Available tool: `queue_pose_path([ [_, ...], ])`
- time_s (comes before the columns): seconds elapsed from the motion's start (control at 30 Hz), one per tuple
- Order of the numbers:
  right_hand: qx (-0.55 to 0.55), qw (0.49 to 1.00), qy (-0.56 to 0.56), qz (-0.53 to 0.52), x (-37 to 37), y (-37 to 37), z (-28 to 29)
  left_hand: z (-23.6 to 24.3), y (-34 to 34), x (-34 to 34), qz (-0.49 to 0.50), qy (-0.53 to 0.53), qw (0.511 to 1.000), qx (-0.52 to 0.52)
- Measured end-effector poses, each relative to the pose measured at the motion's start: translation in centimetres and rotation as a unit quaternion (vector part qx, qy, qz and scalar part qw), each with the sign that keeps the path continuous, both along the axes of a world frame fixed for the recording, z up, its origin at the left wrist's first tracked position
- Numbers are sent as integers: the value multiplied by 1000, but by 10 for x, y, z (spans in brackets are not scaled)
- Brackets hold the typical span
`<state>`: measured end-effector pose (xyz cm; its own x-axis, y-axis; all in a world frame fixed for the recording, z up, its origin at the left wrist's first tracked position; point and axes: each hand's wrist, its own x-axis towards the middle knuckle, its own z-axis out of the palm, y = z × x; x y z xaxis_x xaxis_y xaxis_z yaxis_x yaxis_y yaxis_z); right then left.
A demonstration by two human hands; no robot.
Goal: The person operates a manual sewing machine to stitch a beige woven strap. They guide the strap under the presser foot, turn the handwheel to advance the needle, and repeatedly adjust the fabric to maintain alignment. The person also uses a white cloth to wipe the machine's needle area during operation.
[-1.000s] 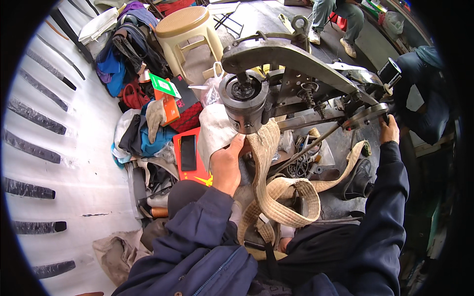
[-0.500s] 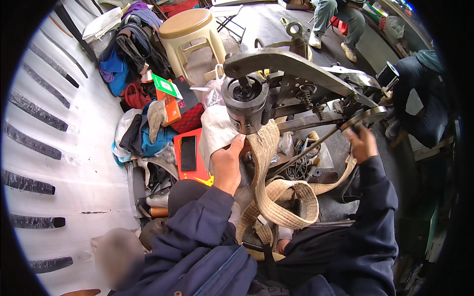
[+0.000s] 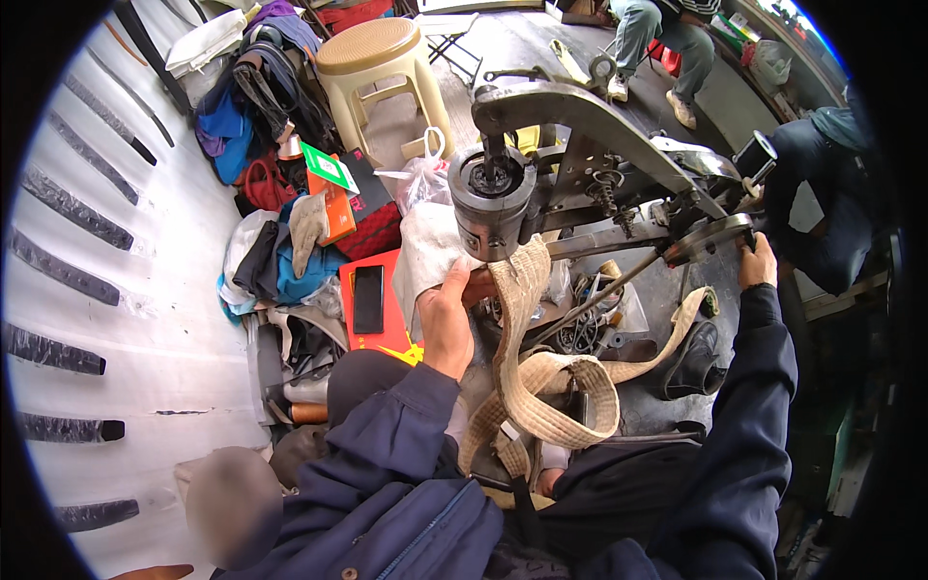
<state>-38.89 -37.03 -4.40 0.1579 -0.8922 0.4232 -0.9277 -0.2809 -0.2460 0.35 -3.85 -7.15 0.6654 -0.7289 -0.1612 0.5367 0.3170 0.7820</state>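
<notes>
left hand [image 3: 448,324] pinching webbing strap [image 3: 517,290] under machine head [image 3: 493,198] | right hand [image 3: 757,263] gripping handwheel [image 3: 706,237] rim

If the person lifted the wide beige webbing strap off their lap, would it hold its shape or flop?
Probably flop: the wide beige webbing strap already lies in loose, sagging loops. It looks thick and tightly woven, so likely a little springy along its width and not slippery. The left hand pins it under the grey metal stitching machine head, so that end would likely resist lifting.
</notes>
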Motion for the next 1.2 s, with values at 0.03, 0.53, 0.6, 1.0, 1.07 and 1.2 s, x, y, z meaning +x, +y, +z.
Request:
queue_pose_path([
  [0.03,-3,1000,-19,12,0,0,1,0,-1,0,6,-3,1000,-3],
  [0.53,129,986,45,-94,-14,-19,-64,-2,-1,1,-4,-2,1000,7],
  [0.6,154,982,53,-95,1,-3,-87,-3,-1,2,-6,0,1000,8],
  [1.0,97,972,-145,158,61,74,14,0,-1,-2,20,-35,999,25],
  [1.07,36,985,-136,100,44,58,27,1,-2,-3,27,-55,998,-7],
  [1.2,56,997,-19,-41,19,22,20,-3,-2,1,8,-39,999,17],
])
